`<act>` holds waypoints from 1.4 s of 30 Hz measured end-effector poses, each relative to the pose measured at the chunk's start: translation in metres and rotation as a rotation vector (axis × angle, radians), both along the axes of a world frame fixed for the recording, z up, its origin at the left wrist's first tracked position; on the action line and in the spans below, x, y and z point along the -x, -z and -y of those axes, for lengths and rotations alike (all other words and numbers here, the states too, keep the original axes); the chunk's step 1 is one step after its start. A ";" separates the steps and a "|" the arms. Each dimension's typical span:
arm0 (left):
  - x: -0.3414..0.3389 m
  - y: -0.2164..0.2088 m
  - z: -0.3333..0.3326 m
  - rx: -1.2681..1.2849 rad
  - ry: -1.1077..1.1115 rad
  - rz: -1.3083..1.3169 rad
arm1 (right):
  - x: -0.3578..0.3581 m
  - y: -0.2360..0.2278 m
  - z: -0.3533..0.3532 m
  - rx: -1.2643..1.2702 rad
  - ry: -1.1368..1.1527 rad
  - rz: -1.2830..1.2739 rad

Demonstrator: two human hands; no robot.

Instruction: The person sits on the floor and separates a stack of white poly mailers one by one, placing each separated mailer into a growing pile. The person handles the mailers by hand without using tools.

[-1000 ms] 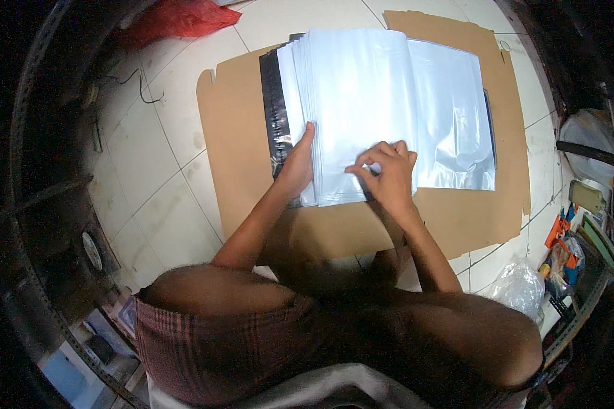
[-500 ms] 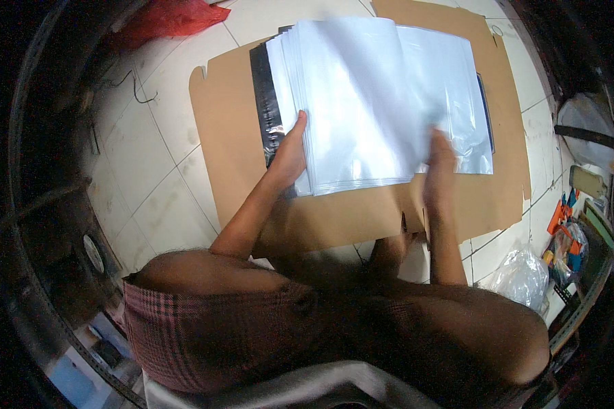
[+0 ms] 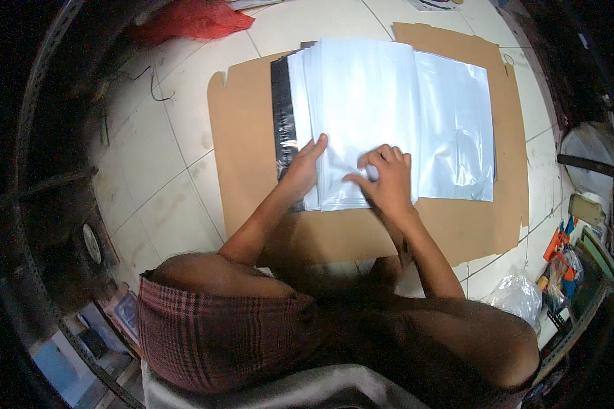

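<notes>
Several white plastic sheets [image 3: 372,88] lie stacked on flat brown cardboard [image 3: 242,136], over the tiled floor [image 3: 167,153]. The left hand [image 3: 301,175] holds the stack's left edge, thumb on top, its other fingers mostly hidden. The right hand [image 3: 389,180] is over the stack's near part, thumb and forefinger curved narrowly; whether they pinch plastic, I cannot tell. 1 black strip [image 3: 284,102] shows at the left, 1 glossy sheet [image 3: 455,112] at the right.

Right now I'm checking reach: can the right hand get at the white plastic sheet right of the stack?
Likely yes: the right hand is near the white plastic sheet, with nothing seen between them.
</notes>
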State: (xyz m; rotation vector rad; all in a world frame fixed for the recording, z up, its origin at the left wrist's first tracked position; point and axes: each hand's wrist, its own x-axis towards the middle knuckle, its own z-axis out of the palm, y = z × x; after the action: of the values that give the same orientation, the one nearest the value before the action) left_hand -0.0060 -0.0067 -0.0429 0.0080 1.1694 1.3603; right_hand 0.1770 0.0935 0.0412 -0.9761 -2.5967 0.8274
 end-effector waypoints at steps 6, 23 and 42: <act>-0.010 -0.030 -0.010 -0.011 0.107 -0.123 | -0.047 0.034 -0.025 0.665 0.199 -0.299; -0.004 -0.025 -0.005 -0.083 0.062 0.052 | 0.005 -0.008 0.013 -0.038 0.096 0.042; -0.005 -0.041 -0.008 -0.047 0.093 -0.051 | -0.051 0.016 -0.021 0.923 0.348 -0.263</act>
State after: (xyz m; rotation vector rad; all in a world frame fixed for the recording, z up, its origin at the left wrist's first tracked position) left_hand -0.0006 0.0010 -0.0020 0.1306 1.1649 1.3115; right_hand 0.2279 0.1142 0.0251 -1.3420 -1.6967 1.9371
